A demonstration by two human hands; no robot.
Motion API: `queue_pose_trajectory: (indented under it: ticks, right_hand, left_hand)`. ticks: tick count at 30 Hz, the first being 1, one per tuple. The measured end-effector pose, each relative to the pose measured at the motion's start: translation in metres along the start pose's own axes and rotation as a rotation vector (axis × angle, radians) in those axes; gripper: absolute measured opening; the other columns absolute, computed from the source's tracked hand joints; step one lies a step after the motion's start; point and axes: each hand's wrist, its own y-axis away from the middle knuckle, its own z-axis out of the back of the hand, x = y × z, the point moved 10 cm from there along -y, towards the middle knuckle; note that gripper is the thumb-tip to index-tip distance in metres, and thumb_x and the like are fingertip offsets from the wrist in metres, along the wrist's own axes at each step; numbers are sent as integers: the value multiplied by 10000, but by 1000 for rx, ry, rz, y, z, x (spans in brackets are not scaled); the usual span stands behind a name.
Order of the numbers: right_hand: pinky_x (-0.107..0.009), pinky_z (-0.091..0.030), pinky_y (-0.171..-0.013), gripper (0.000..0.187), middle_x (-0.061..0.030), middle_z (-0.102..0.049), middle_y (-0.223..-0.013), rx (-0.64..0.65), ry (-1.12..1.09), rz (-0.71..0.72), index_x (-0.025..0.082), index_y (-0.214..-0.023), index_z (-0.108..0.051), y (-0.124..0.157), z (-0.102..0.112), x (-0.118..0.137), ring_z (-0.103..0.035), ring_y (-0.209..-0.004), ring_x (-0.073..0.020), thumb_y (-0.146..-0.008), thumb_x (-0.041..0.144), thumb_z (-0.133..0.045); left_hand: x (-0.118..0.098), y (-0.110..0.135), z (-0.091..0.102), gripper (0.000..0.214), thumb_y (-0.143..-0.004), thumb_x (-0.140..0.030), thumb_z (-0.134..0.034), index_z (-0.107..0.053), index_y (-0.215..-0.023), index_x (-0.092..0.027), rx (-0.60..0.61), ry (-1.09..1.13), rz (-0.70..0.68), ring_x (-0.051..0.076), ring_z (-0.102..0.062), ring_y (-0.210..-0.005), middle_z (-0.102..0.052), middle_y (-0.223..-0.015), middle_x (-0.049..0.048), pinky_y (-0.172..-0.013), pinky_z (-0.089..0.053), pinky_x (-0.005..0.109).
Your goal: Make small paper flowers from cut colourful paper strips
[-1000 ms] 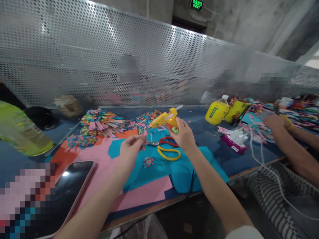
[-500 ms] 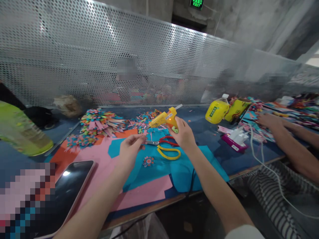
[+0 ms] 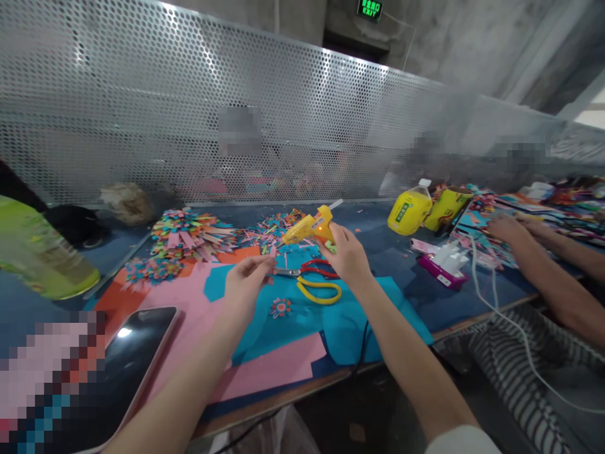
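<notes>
A yellow hot glue gun [image 3: 305,228] with a lit orange light is gripped in my right hand [image 3: 347,253], a clear glue stick poking out of its back. Its nozzle points down and left, just above the fingertips of my left hand [image 3: 246,284]. Those fingers pinch a small pink strip [image 3: 273,251]. Under my hands lie scissors [image 3: 319,291] with one red and one yellow handle, on blue sheets [image 3: 293,334]. A small flower-like rolled piece [image 3: 280,308] rests on the blue in front of the scissors.
Fringed multicoloured pieces [image 3: 189,233] and scraps lie at the back left. A phone [image 3: 127,372] and a green bottle [image 3: 47,252] are on the left. To the right stand a yellow bottle [image 3: 409,211] and a purple power strip [image 3: 442,272]; another person's hands [image 3: 508,227] work beyond them.
The view has shifted very slightly. Both my hands keep nearly the same pose, with the glue gun's nozzle still near the pinched strip.
</notes>
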Motion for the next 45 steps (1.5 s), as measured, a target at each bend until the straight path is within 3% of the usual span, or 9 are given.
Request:
queue_pose_trajectory:
  ticks: [6,14,17,20,23,25,28,37,45]
  right_hand:
    - [-340,-431,-848,393,-155,-560,-1061,46,20,-44,100,-1153,-434,-1,-4,-4,-517,-1007,-237,-834,330,-437]
    - [-330,-417,-760,395,-154,-579,-968,505,208,-609,93,-1057,-499,31,-61,-87,-550,-924,-257,-792,384,-462]
    - [-387,-411,-733,450,-207,-550,-992,544,253,-697,71,-1032,-529,41,-65,-99,-523,-949,-320,-738,413,-541]
    - [-443,-365,-785,478,-216,-495,-1086,499,273,-655,88,-1065,-516,36,-55,-83,-450,-1031,-350,-740,438,-542]
    - [-420,-301,-851,410,-130,-523,-1078,504,31,-258,162,-1042,-529,18,-56,-19,-434,-1044,-289,-759,459,-527]
    - [-379,-284,-847,371,-64,-570,-1008,628,-255,48,210,-994,-553,23,-63,35,-467,-991,-232,-751,489,-535]
    - [-362,-269,-807,375,-32,-606,-901,804,-417,221,210,-916,-579,44,-71,74,-494,-909,-213,-689,507,-597]
    - [-302,-341,-730,253,-21,-598,-852,912,-673,121,176,-819,-542,53,-75,84,-527,-831,-177,-683,361,-648]
    - [-248,-413,-660,229,9,-572,-763,531,-1358,-429,185,-768,-491,23,-68,33,-559,-725,-115,-674,320,-650]
  left_hand:
    - [1,1,-1,253,-488,-280,-740,-641,-662,-126,-14,13,29,110,-526,-550,-604,-610,12,-465,-382,222]
    - [5,0,-1,304,-493,-322,-741,-637,-709,-134,6,-15,28,103,-533,-568,-603,-632,7,-463,-398,201]
    - [0,-2,1,318,-506,-347,-731,-639,-730,-141,-5,-74,-3,106,-543,-592,-598,-652,5,-464,-397,191]
    - [-5,-4,5,322,-534,-371,-713,-644,-761,-153,-17,-182,-46,102,-540,-590,-585,-638,-5,-464,-393,185]
    - [-11,-6,7,320,-567,-388,-689,-643,-788,-160,-7,-275,-108,95,-522,-563,-574,-629,-12,-448,-373,183]
    - [-13,-6,7,317,-586,-394,-674,-640,-796,-159,3,-317,-135,94,-514,-558,-572,-634,-11,-443,-364,183]
    - [-13,-7,7,320,-594,-401,-663,-634,-794,-153,10,-351,-138,97,-503,-545,-570,-627,-8,-436,-354,190]
    - [-26,-3,-3,262,-643,-402,-625,-607,-714,-150,86,-526,-211,81,-446,-479,-572,-612,-3,-449,-356,200]
    - [-29,-4,0,307,-649,-405,-612,-662,-813,-150,82,-507,-203,113,-513,-553,-606,-633,18,-475,-391,202]
